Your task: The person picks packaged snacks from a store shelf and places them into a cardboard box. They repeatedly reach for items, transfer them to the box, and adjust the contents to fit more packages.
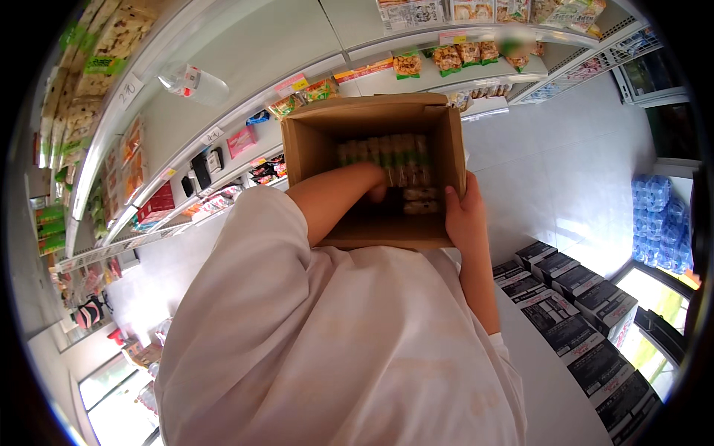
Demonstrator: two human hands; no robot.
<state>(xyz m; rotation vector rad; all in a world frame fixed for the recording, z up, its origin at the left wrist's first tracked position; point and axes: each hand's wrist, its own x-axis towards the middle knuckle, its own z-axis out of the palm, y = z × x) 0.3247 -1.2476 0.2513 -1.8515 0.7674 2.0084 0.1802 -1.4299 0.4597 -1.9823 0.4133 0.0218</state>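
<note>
An uncovered cardboard box is tilted towards me against my front. Its right wall is gripped by my right hand, with the thumb over the edge. Down inside the box is my left hand, fingers curled downward and partly in shadow; whether it holds anything is hidden. Beyond that hand stands a row of clear-wrapped pale food packets with green bands. A few more wrapped packets lie stacked in the box's near right part.
Store shelves curve around the front and left, bearing bagged snacks and a plastic bottle lying on its side. Dark cartons line the right, near packs of bottled water. Tiled floor shows beyond the box.
</note>
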